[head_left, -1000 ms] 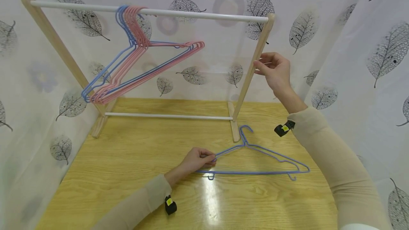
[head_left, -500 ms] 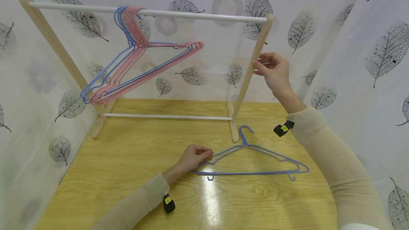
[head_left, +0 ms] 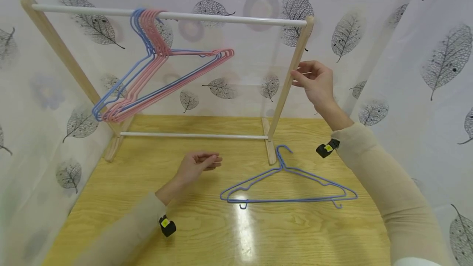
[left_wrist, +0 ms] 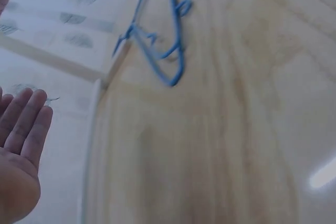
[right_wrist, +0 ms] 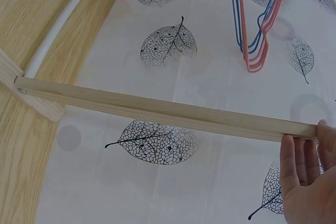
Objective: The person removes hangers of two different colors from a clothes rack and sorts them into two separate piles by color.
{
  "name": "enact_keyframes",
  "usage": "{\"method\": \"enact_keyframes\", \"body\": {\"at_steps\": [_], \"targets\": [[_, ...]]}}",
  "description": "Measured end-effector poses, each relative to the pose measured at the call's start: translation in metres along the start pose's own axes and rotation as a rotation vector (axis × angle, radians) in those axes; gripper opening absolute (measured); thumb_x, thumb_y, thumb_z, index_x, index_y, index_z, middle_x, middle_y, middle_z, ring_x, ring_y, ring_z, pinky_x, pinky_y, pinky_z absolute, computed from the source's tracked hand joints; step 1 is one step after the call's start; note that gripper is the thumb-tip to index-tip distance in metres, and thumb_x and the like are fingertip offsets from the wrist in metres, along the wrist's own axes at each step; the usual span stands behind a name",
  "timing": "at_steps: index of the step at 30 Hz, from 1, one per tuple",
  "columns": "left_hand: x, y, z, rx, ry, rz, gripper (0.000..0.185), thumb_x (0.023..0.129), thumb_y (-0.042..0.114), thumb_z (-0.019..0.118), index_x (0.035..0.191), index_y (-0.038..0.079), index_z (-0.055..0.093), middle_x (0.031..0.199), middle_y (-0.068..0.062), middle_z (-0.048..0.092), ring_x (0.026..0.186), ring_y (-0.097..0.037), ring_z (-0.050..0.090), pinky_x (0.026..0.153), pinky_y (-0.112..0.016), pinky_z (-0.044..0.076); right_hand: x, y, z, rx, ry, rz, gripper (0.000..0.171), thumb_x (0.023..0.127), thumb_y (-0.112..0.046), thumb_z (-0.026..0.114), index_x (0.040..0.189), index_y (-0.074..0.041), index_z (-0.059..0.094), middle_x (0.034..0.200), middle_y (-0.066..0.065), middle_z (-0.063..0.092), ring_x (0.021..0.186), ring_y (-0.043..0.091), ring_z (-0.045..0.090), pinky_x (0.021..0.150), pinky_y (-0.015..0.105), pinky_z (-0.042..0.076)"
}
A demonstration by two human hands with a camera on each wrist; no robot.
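Observation:
My right hand (head_left: 318, 85) pinches the right wooden post (head_left: 290, 81) of a clothes rack between thumb and fingertips; the right wrist view shows the fingers against the post's edge. In the head view my left hand (head_left: 197, 165) is over the table, fingers loosely bent and holding nothing; the left wrist view shows its fingers (left_wrist: 23, 124) extended. To its right, a blue clothes hanger (head_left: 281, 201) with a doubled outline lies flat, its hook (head_left: 283, 147) beside the rack's right foot (head_left: 271, 151). Several pink and blue hangers (head_left: 148, 73) hang bunched from the white top rail (head_left: 229, 19).
The rack's white lower rod (head_left: 192, 135) runs between its two feet, just above the wood-grain table (head_left: 207, 233). Behind and at both sides hangs a white sheet (head_left: 236, 93) printed with dark leaves. The left wooden post (head_left: 66, 56) leans near the left sheet.
My left hand has let go of the blue hanger's left end and moved up and left, away from it. My right hand keeps its hold on the post.

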State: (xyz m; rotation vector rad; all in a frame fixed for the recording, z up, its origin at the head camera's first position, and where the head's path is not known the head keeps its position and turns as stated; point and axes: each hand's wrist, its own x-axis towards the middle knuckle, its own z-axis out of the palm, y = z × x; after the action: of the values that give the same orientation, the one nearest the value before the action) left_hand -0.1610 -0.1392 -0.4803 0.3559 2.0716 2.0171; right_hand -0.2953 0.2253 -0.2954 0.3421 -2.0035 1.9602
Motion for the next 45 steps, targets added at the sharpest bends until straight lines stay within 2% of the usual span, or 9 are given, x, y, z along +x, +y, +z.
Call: {"method": "enact_keyframes", "body": {"at_steps": [9,17,23,27,30,34,37,41,45], "targets": [[-0.004,0.055,-0.058,0.018,0.048,0.174,0.026,0.107,0.011,0.063,0.126,-0.003,0.072,0.110,0.005,0.083,0.100,-0.005,0.079,0.090,-0.025,0.066,0.001,0.000,0.000,0.009,-0.001,-0.006,0.016,0.094,-0.003,0.078,0.109,-0.005,0.074,0.092,-0.002,0.071,0.082,0.007,0.074,0.074,0.021,0.067],[-0.001,0.125,-0.099,0.100,0.154,0.308,0.018,0.105,0.008,0.065,0.117,0.010,0.079,0.104,0.008,0.083,0.095,-0.002,0.079,0.087,-0.019,0.065,0.000,-0.001,0.000,0.021,0.006,-0.007,0.016,0.094,-0.002,0.078,0.108,-0.006,0.074,0.091,-0.002,0.072,0.082,0.008,0.074,0.073,0.021,0.067],[0.007,0.167,-0.123,0.066,0.236,0.478,0.020,0.102,0.003,0.067,0.118,0.000,0.077,0.100,0.004,0.084,0.093,-0.005,0.080,0.087,-0.018,0.064,0.000,-0.001,0.000,0.018,0.006,-0.011,0.015,0.094,-0.002,0.078,0.108,-0.006,0.074,0.091,-0.003,0.072,0.081,0.007,0.074,0.073,0.020,0.067],[0.017,0.188,-0.133,0.111,0.297,0.526,0.022,0.101,0.005,0.070,0.119,-0.005,0.076,0.097,0.005,0.084,0.091,-0.003,0.080,0.084,-0.014,0.064,0.001,-0.001,-0.001,0.012,0.011,-0.011,0.015,0.094,-0.002,0.078,0.107,-0.007,0.074,0.090,-0.003,0.072,0.081,0.007,0.074,0.073,0.020,0.067],[0.023,0.198,-0.139,0.149,0.350,0.533,0.024,0.100,0.005,0.071,0.119,-0.008,0.075,0.095,0.006,0.084,0.089,-0.002,0.080,0.082,-0.013,0.063,0.001,-0.001,0.000,0.011,0.011,-0.006,0.015,0.094,-0.002,0.078,0.108,-0.006,0.074,0.090,-0.003,0.072,0.081,0.007,0.074,0.073,0.020,0.067],[0.026,0.204,-0.147,0.220,0.424,0.487,0.023,0.100,0.011,0.072,0.121,0.002,0.077,0.096,0.012,0.083,0.082,0.000,0.078,0.050,-0.005,0.048,0.001,-0.001,0.001,0.000,0.005,0.001,0.016,0.094,-0.003,0.078,0.109,-0.006,0.074,0.090,-0.004,0.072,0.082,0.006,0.074,0.073,0.020,0.067],[0.028,0.202,-0.150,0.255,0.445,0.457,0.024,0.100,0.015,0.073,0.122,0.005,0.077,0.098,0.014,0.083,0.083,0.002,0.078,0.048,-0.007,0.046,0.000,0.000,0.002,-0.015,0.006,0.004,0.016,0.094,-0.004,0.078,0.109,-0.006,0.073,0.090,-0.004,0.072,0.081,0.006,0.074,0.073,0.020,0.067],[0.030,0.198,-0.152,0.305,0.466,0.458,0.029,0.101,0.015,0.073,0.124,-0.001,0.075,0.097,0.017,0.082,0.087,0.004,0.078,0.067,-0.006,0.057,0.000,0.001,0.002,-0.018,0.009,0.005,0.016,0.094,-0.004,0.078,0.109,-0.006,0.073,0.090,-0.004,0.072,0.081,0.007,0.074,0.073,0.020,0.067],[0.033,0.195,-0.152,0.304,0.478,0.460,0.028,0.101,0.014,0.072,0.124,-0.002,0.075,0.095,0.019,0.082,0.078,0.005,0.076,0.047,-0.009,0.045,0.000,0.001,0.001,-0.014,0.010,0.004,0.016,0.094,-0.004,0.078,0.109,-0.006,0.073,0.091,-0.003,0.071,0.082,0.007,0.073,0.073,0.020,0.067]]}}
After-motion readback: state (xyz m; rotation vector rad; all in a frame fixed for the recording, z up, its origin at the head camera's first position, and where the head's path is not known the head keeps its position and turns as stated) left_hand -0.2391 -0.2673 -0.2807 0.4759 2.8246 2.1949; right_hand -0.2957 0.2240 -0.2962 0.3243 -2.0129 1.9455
